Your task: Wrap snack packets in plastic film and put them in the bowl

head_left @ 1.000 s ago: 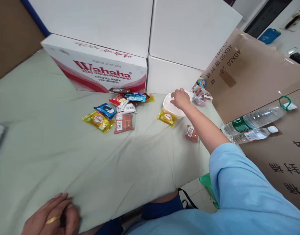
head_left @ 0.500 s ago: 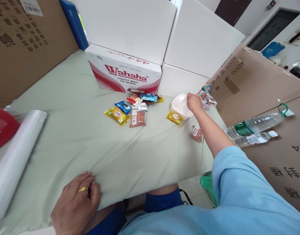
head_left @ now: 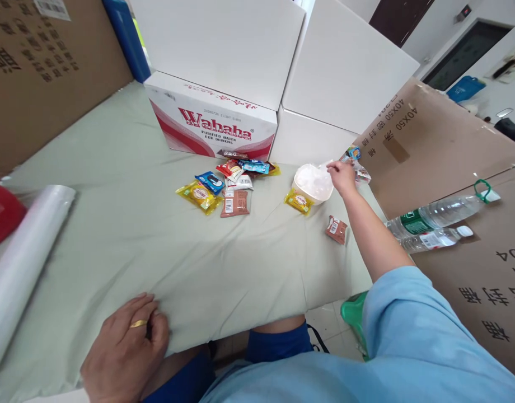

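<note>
One rounded white bowl (head_left: 319, 198) stands on pale-green cloth (head_left: 224, 263), holding crinkled clear film (head_left: 311, 178); right hand (head_left: 343, 179) at its right rim, fingertips close together, pinch unconfirmable; one yellow-wrapped packet (head_left: 298, 201) just front-left. Left hand (head_left: 125, 344) well left of it, fingers pressed together.

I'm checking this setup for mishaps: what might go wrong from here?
The right hand, at the rim of the white bowl, might nudge or tip it. The yellow packet beside the bowl could then get pushed. The clear plastic in the bowl might catch on that hand.
</note>
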### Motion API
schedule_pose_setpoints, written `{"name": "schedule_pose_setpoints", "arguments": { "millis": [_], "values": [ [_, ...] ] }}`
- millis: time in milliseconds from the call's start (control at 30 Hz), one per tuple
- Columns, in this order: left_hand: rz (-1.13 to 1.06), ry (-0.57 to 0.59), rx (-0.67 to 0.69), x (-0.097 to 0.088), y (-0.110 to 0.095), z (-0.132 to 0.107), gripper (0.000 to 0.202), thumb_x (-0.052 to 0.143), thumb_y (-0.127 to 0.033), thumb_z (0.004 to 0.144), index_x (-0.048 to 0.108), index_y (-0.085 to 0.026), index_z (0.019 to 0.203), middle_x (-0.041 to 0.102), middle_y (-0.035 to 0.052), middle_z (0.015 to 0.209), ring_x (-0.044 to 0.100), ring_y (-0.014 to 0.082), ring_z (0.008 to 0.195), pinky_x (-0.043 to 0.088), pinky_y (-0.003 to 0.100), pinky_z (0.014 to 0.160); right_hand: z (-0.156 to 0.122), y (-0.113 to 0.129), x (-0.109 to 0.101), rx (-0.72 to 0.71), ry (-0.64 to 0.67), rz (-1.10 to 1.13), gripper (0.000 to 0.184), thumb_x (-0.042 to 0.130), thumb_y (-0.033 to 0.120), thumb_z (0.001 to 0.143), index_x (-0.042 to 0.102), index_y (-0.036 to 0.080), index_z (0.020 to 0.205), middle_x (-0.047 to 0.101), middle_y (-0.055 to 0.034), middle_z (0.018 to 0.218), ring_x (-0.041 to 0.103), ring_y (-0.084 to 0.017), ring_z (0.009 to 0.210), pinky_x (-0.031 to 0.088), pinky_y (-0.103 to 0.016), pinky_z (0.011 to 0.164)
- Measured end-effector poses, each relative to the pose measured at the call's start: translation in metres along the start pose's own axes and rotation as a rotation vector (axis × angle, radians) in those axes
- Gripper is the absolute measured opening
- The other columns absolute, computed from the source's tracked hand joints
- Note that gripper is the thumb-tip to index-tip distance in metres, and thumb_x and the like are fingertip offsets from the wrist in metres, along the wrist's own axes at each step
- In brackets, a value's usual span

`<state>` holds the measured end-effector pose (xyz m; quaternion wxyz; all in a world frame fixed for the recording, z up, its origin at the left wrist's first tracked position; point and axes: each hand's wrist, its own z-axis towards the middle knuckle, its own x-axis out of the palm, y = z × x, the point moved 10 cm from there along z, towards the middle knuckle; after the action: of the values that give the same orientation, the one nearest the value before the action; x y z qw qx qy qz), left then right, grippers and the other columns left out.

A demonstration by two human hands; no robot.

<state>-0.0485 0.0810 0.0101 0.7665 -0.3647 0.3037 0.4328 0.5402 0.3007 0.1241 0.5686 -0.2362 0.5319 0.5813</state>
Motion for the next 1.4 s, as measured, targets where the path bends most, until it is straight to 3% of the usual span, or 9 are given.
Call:
{"name": "schedule_pose_setpoints", "arguments": {
  "millis": [100,367,667,867,967,1100,1200,1300,1400],
  "values": [
    [-0.035,0.026,-0.04,0.004,0.006,-0.003,0.014,0.06,-0.024,0.088,0.068,-0.02,0.099,0.078,0.0168,0.115,0.074,0.0398,0.108,0.06,0.054,0.09,-0.017,-0.023,-0.006,0.083,0.033,0.077,0.034,0.055,0.019,0.086,0.08,0.015,0.107,0.079,-0.0081,0.092,0.069,-0.024,0.085,0.054,-0.038,0.086],
    [-0.057,0.064,-0.085,0.007,0.012,-0.004,0.016,0.061,-0.026,0.087,0.069,-0.019,0.098,0.077,0.0189,0.117,0.073,0.0405,0.112,0.058,0.054,0.095,-0.049,-0.017,0.03,0.17,0.087,0.264,0.006,0.075,0.022,0.072,0.07,0.02,0.07,0.067,-0.004,0.085,0.061,-0.022,0.091,0.048,-0.035,0.089],
    [-0.017,0.016,-0.021,0.007,0.009,-0.005,0.015,0.063,-0.023,0.087,0.07,-0.017,0.099,0.078,0.0183,0.114,0.075,0.0378,0.106,0.059,0.05,0.091,-0.059,-0.025,0.01,0.375,-0.007,0.683,0.023,0.063,0.036,0.089,0.045,0.025,0.081,0.042,0.0089,0.065,0.039,-0.008,0.05,0.03,-0.02,0.047],
    [-0.167,0.01,-0.157,-0.005,0.007,0.003,0.022,0.06,-0.04,0.096,0.071,-0.021,0.097,0.079,0.0126,0.105,0.074,0.0351,0.102,0.059,0.052,0.091,-0.126,0.014,-0.001,0.409,0.085,1.391,0.036,0.084,0.032,0.078,0.051,0.024,0.088,0.038,0.012,0.062,0.028,-0.003,0.043,0.023,-0.013,0.04],
    [-0.464,0.19,-0.343,0.002,-0.023,0.008,0.032,0.059,-0.053,0.096,0.071,-0.023,0.102,0.075,0.0097,0.106,0.073,0.0309,0.098,0.061,0.051,0.09,-0.188,0.049,0.021,0.483,0.261,1.505,0.038,0.09,0.035,0.074,0.056,0.024,0.089,0.041,0.0124,0.06,0.023,-0.002,0.041,0.023,-0.012,0.039],
    [-1.184,0.591,-0.794,0.048,-0.104,-0.007,0.065,0.068,-0.07,0.087,0.059,-0.025,0.134,0.065,0.0136,0.137,0.074,0.0292,0.1,0.061,0.034,0.057,-0.294,0.112,0.065,0.592,0.547,1.573,0.048,0.093,0.05,0.071,0.058,0.023,0.09,0.04,0.0135,0.056,0.022,-0.002,0.041,0.023,-0.014,0.04],
    [-1.438,0.759,-0.991,0.071,-0.149,-0.017,0.077,0.083,-0.069,0.073,0.058,-0.022,0.129,0.069,0.0111,0.121,0.072,0.0222,0.083,0.052,0.025,0.048,-0.359,0.148,0.091,0.593,0.792,1.48,0.051,0.087,0.062,0.075,0.059,0.022,0.09,0.048,0.0109,0.059,0.032,-0.004,0.042,0.029,-0.018,0.042],
    [-1.347,0.729,-1.027,0.077,-0.137,-0.017,0.067,0.094,-0.056,0.061,0.062,-0.019,0.107,0.066,-0.0013,0.078,0.059,0.0124,0.061,0.048,0.021,0.05,-0.364,0.113,0.081,0.448,0.764,1.16,0.048,0.071,0.068,0.088,0.067,0.021,0.1,0.067,0.0015,0.078,0.054,-0.011,0.057,0.047,-0.025,0.056],
    [-1.176,0.577,-1.101,0.067,-0.087,-0.014,0.068,0.095,-0.052,0.05,0.062,-0.019,0.1,0.064,-0.0045,0.071,0.057,0.0116,0.06,0.047,0.021,0.052,-0.314,-0.015,0.005,0.425,0.232,0.621,0.042,0.065,0.061,0.091,0.07,0.023,0.107,0.075,-0.0071,0.103,0.068,-0.021,0.089,0.055,-0.035,0.083]
  ]
}}
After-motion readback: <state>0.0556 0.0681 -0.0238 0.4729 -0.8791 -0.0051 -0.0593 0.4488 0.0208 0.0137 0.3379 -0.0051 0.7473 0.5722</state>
